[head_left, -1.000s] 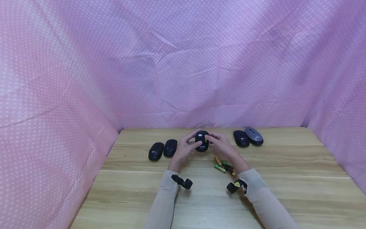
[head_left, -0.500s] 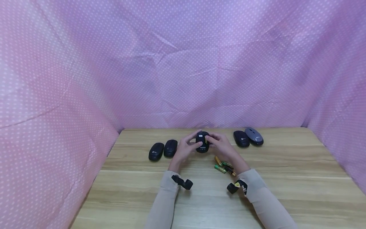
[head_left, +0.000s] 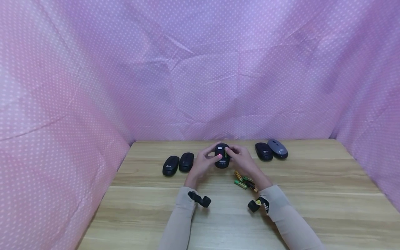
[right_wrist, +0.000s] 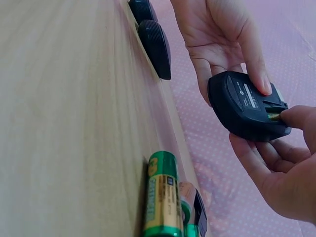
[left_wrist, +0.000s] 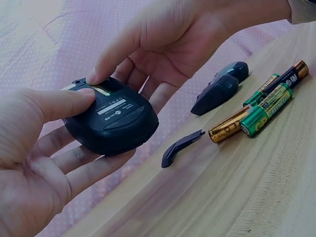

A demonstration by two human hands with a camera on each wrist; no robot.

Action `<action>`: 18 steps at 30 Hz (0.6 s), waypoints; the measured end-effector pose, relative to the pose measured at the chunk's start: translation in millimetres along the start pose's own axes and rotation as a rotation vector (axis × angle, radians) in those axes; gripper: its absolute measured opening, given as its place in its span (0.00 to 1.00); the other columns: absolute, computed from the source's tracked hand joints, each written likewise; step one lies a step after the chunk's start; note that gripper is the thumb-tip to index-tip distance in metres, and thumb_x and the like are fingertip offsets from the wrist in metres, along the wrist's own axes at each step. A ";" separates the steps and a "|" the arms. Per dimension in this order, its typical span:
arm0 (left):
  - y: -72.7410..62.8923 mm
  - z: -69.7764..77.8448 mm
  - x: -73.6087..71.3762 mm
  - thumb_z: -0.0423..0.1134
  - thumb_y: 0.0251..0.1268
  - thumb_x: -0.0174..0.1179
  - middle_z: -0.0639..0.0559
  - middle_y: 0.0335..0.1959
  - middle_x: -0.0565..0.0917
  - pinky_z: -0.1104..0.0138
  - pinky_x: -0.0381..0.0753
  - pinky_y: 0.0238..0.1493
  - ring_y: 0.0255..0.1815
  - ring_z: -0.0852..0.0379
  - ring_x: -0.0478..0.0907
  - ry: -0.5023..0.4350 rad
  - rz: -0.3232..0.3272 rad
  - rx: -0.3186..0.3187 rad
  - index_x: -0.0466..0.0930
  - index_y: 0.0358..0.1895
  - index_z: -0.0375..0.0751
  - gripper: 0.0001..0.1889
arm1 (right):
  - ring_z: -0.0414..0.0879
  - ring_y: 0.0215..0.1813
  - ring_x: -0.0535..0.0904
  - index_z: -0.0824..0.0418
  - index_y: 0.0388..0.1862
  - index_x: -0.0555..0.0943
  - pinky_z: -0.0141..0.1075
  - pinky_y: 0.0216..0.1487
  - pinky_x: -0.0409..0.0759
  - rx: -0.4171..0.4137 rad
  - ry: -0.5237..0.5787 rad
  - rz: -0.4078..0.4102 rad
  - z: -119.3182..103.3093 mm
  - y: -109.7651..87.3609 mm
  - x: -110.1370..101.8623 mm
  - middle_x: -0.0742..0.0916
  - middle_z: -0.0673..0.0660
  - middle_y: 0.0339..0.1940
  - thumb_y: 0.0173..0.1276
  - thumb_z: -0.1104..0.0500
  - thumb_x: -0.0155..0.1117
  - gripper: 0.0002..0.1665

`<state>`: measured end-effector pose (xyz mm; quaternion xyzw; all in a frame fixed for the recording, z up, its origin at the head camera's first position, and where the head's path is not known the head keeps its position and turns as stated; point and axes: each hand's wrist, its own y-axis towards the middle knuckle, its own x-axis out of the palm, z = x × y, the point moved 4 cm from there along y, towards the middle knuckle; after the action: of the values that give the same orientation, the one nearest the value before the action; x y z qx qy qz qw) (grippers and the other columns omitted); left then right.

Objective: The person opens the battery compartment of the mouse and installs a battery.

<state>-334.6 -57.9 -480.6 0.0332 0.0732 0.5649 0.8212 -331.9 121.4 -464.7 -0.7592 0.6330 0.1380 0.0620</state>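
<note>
Black plastic forms the mouse [left_wrist: 118,118] that both hands grip, underside up and raised above the far part of the wooden counter [head_left: 225,225]. Its battery compartment [right_wrist: 272,105] is uncovered and holds a battery [right_wrist: 273,117], partly hidden by a thumb; whether it is fully seated cannot be told. The left hand [head_left: 203,162] grips one side, thumb laid on the underside beside the compartment, fingers behind and beneath. The right hand [head_left: 242,158] grips the opposite side, its thumb tip at the battery and its fingers under the mouse.

The left wrist view shows a small, curved dark piece [left_wrist: 180,149] lying on the counter near the loose batteries, which the head view does not let one pick out. That close view also separates the heap: a copper-gold battery [left_wrist: 228,127], a green battery [left_wrist: 267,109] touching it, and a black battery [left_wrist: 290,78] with a copper end, with more green behind. Only the head view takes in all the other mice: two black mice [head_left: 170,166] lie side by side left of the hands, and to the right a black mouse [head_left: 264,151] touches a grey mouse [head_left: 277,149]. Pink dotted cloth [head_left: 200,76] hangs around the counter.
</note>
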 end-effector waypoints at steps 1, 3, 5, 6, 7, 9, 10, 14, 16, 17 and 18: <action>0.0 -0.3 0.0 0.38 0.71 0.66 0.46 0.70 0.76 0.58 0.83 0.62 0.61 0.43 0.82 0.001 0.000 -0.004 0.73 0.72 0.59 0.29 | 0.45 0.47 0.81 0.71 0.59 0.81 0.35 0.50 0.85 -0.013 -0.031 0.009 -0.6 -0.1 -0.2 0.87 0.66 0.49 0.81 0.52 0.56 0.23; 0.0 -0.7 0.2 0.38 0.71 0.66 0.46 0.70 0.76 0.58 0.83 0.61 0.60 0.43 0.83 -0.005 -0.002 -0.011 0.73 0.73 0.59 0.29 | 0.47 0.46 0.80 0.71 0.57 0.82 0.32 0.48 0.82 -0.029 -0.087 0.022 -1.5 0.0 -0.3 0.87 0.65 0.47 0.80 0.53 0.56 0.22; 0.2 -1.0 0.7 0.38 0.71 0.65 0.45 0.70 0.76 0.58 0.84 0.61 0.61 0.43 0.82 -0.001 -0.004 -0.013 0.73 0.73 0.59 0.29 | 0.48 0.46 0.81 0.71 0.56 0.83 0.31 0.46 0.80 -0.039 -0.128 0.030 -1.3 0.1 -0.7 0.88 0.65 0.46 0.80 0.54 0.56 0.21; 0.2 -1.3 1.0 0.37 0.71 0.65 0.45 0.70 0.76 0.58 0.84 0.61 0.61 0.42 0.82 -0.002 -0.005 -0.015 0.73 0.73 0.59 0.29 | 0.49 0.46 0.81 0.70 0.56 0.83 0.32 0.47 0.80 -0.037 -0.136 0.030 -1.4 -0.2 -0.7 0.88 0.65 0.46 0.80 0.54 0.57 0.21; 0.3 -1.6 1.2 0.37 0.71 0.65 0.45 0.70 0.76 0.59 0.84 0.61 0.62 0.43 0.82 0.004 -0.005 -0.015 0.73 0.73 0.59 0.29 | 0.49 0.47 0.81 0.70 0.56 0.83 0.34 0.48 0.80 -0.029 -0.137 0.027 -1.1 -0.1 -0.7 0.88 0.65 0.47 0.80 0.54 0.57 0.21; 0.3 -2.2 1.5 0.36 0.71 0.64 0.44 0.70 0.76 0.58 0.84 0.61 0.63 0.41 0.81 0.007 -0.007 -0.014 0.72 0.73 0.58 0.29 | 0.51 0.49 0.82 0.70 0.57 0.83 0.36 0.51 0.81 -0.018 -0.136 0.018 -0.2 0.2 -1.2 0.88 0.65 0.48 0.80 0.53 0.56 0.22; 0.3 -2.4 1.5 0.35 0.71 0.64 0.44 0.70 0.76 0.58 0.84 0.61 0.64 0.41 0.80 0.009 -0.007 -0.013 0.73 0.73 0.58 0.29 | 0.51 0.50 0.82 0.70 0.57 0.83 0.38 0.52 0.82 -0.014 -0.133 0.013 0.2 0.3 -1.5 0.88 0.65 0.50 0.80 0.52 0.56 0.22; 1.2 -4.0 0.3 0.36 0.71 0.64 0.44 0.70 0.76 0.59 0.83 0.62 0.66 0.41 0.78 0.009 -0.006 -0.004 0.73 0.73 0.55 0.29 | 0.53 0.55 0.83 0.69 0.60 0.82 0.44 0.59 0.83 0.005 -0.123 -0.009 0.5 1.0 -2.0 0.88 0.66 0.54 0.81 0.50 0.56 0.25; 1.5 -4.8 -0.7 0.36 0.71 0.65 0.43 0.70 0.76 0.60 0.84 0.61 0.66 0.41 0.78 0.007 -0.005 -0.002 0.73 0.73 0.54 0.29 | 0.54 0.58 0.83 0.68 0.62 0.81 0.47 0.61 0.83 0.010 -0.120 -0.021 0.0 1.2 -2.1 0.87 0.66 0.56 0.81 0.50 0.56 0.25; 1.7 -5.3 -1.2 0.37 0.71 0.65 0.43 0.70 0.76 0.60 0.84 0.60 0.65 0.41 0.78 0.006 -0.005 -0.002 0.73 0.73 0.54 0.29 | 0.55 0.59 0.83 0.68 0.62 0.81 0.48 0.62 0.82 0.011 -0.115 -0.026 -0.3 1.4 -1.9 0.87 0.66 0.57 0.81 0.50 0.56 0.25; 1.9 -5.8 -1.6 0.37 0.71 0.65 0.43 0.70 0.76 0.60 0.84 0.60 0.64 0.41 0.79 0.004 -0.005 -0.003 0.73 0.73 0.53 0.29 | 0.56 0.59 0.83 0.68 0.62 0.80 0.49 0.63 0.82 0.012 -0.113 -0.031 -0.4 1.7 -1.9 0.87 0.66 0.57 0.81 0.50 0.56 0.25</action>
<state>-337.9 -58.8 -486.0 0.0305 0.0741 0.5629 0.8227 -333.9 122.8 -463.6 -0.7596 0.6174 0.1762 0.1044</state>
